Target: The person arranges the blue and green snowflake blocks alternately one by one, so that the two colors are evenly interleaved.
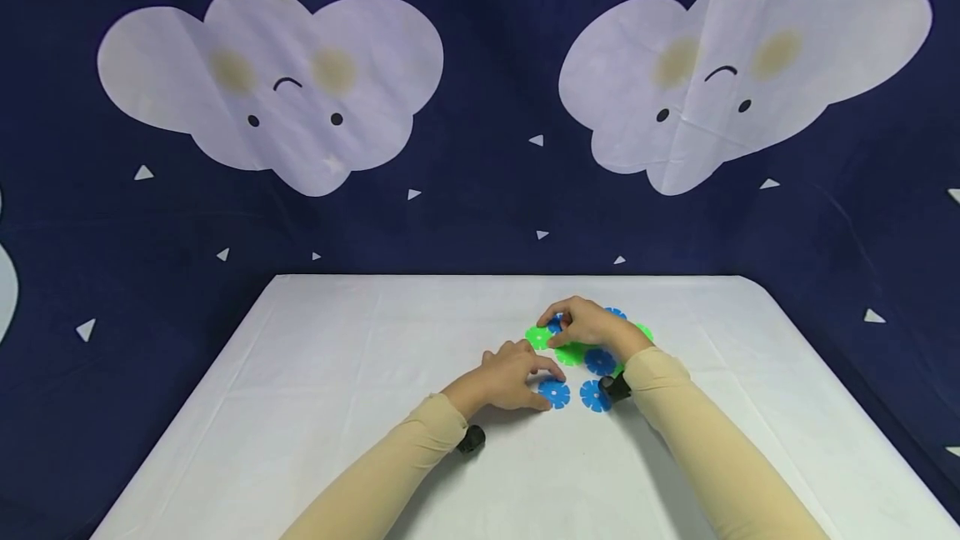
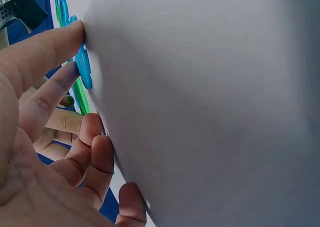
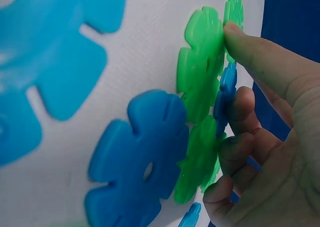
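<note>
In the head view my left hand (image 1: 510,377) pinches a blue flower-shaped plastic disc (image 1: 555,394) by its edge with thumb and index finger. The left wrist view shows the same blue disc (image 2: 85,69) between two fingertips, the other fingers bent over the white surface. Farther back, my right hand (image 1: 592,327) has thumb and index finger on opposite edges of a green flower-shaped disc (image 1: 537,338). In the right wrist view the thumb touches that green disc (image 3: 234,9); the other fingers are curled beside a blue disc (image 3: 227,94).
Another blue disc (image 1: 592,396) lies near the right wrist's black camera (image 1: 617,388). Under and around the right hand lie several more discs, including a dark blue one (image 1: 600,362) and a green one (image 1: 570,355). A dark curtain (image 1: 495,223) hangs behind the white table (image 1: 337,357).
</note>
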`<state>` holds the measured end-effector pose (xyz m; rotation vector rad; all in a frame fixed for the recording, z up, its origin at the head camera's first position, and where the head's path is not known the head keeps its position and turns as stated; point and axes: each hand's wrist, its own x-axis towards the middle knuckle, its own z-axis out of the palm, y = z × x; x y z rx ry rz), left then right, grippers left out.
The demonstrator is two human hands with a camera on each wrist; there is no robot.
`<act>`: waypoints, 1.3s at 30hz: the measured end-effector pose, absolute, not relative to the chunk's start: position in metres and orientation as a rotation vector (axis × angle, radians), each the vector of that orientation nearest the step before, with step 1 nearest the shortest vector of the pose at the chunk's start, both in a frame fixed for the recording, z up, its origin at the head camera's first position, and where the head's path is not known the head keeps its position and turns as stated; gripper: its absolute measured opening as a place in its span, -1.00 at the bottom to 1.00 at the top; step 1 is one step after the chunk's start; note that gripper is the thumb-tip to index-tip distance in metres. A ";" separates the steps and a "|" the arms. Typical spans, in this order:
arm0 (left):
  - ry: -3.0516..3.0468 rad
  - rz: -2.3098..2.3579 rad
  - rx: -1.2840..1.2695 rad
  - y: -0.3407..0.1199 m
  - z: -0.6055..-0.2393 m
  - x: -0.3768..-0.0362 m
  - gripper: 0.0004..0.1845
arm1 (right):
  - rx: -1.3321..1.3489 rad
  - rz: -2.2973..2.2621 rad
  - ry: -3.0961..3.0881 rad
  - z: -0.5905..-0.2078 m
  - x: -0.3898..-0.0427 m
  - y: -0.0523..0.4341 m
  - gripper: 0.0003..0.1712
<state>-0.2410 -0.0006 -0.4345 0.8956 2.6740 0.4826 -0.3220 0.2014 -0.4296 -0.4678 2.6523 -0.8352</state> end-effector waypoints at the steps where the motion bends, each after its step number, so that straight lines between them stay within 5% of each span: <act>1: 2.671 0.487 0.896 0.000 -0.434 -0.241 -0.58 | -0.471 -0.832 2.654 -0.430 -0.322 0.201 -0.62; 39: 2.535 0.773 0.984 -0.013 -0.441 -0.244 -0.50 | -0.542 -0.584 2.647 -0.411 -0.324 0.190 -0.50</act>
